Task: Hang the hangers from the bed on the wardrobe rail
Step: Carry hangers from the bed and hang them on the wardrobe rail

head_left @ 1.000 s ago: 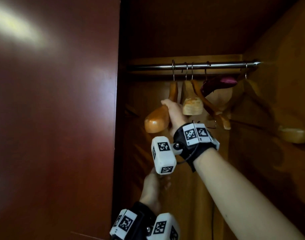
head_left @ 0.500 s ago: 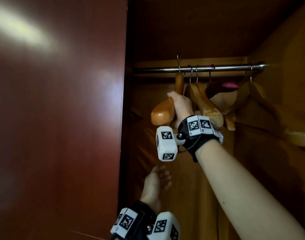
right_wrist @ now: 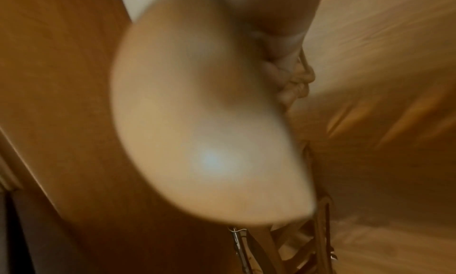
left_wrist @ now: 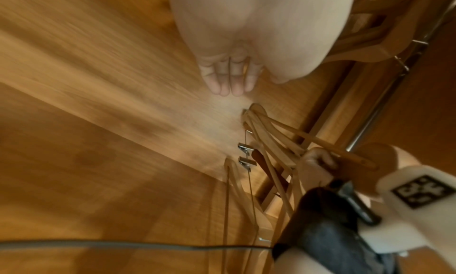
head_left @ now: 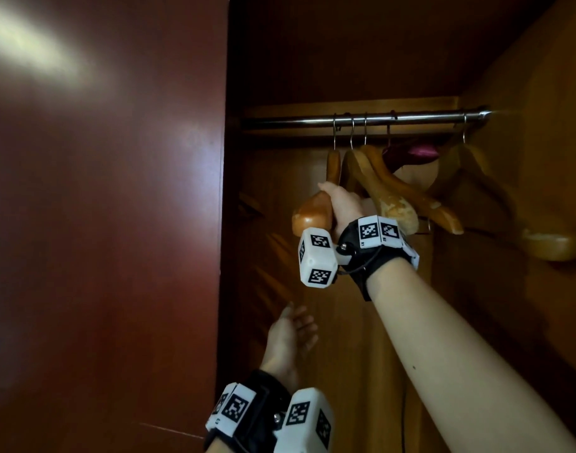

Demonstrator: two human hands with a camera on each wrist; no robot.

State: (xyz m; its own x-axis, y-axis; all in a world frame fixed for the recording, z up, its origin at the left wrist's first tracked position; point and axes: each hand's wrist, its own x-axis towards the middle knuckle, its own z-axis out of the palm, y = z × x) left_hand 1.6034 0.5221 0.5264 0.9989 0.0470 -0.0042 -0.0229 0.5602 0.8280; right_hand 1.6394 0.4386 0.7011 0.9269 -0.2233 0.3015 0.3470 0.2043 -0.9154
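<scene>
A dim wooden wardrobe [head_left: 361, 322] is seen past its red-brown door [head_left: 116, 223]. A metal rail [head_left: 361, 119] spans the top, and several wooden hangers [head_left: 407, 191] are hooked on it. The leftmost hanger [head_left: 316, 207], hooked on the rail, is gripped at its shoulder by the right hand [head_left: 344, 207]. The left hand [head_left: 290, 338] is held lower, fingers loosely spread, nothing in it.

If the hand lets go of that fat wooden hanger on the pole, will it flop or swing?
Probably swing, not flop: the wooden hanger looks thick and solid, so it should stay stiff. Its thin wire hook seems to sit over the round metal rail, so it could rock or slide sideways once the right hand releases it. Its glossy surface may feel slippery.
</scene>
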